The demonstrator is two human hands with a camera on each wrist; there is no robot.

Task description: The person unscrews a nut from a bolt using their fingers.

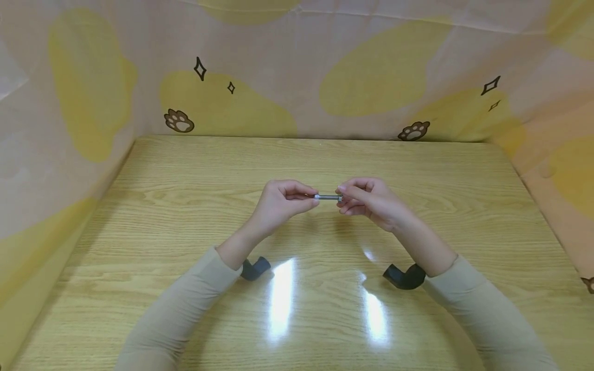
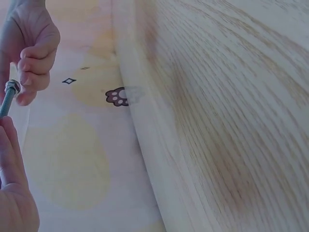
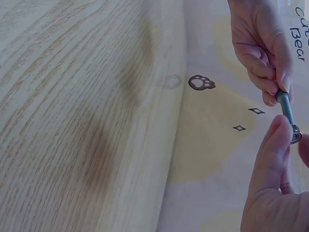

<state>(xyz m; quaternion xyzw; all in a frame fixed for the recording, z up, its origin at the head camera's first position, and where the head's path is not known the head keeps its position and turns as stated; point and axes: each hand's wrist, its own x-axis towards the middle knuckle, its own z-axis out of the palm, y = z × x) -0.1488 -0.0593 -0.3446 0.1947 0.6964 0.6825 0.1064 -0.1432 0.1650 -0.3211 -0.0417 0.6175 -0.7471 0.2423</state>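
Above the middle of the table, a metal bolt lies nearly level between the two hands. My left hand pinches its left end between thumb and fingers, which partly cover that end. On the other end sits a hex nut, with my right hand holding it between thumb and fingertips. The left wrist view shows the nut at the tip of the threaded shank. From the right wrist, the shank spans the gap between both hands' fingers, and the nut is partly hidden.
Beneath the hands is a wood-grain table with bright light reflections. A patterned cloth with yellow patches and paw prints rises at the back and sides. A black curved piece shows by the right wrist, another by the left.
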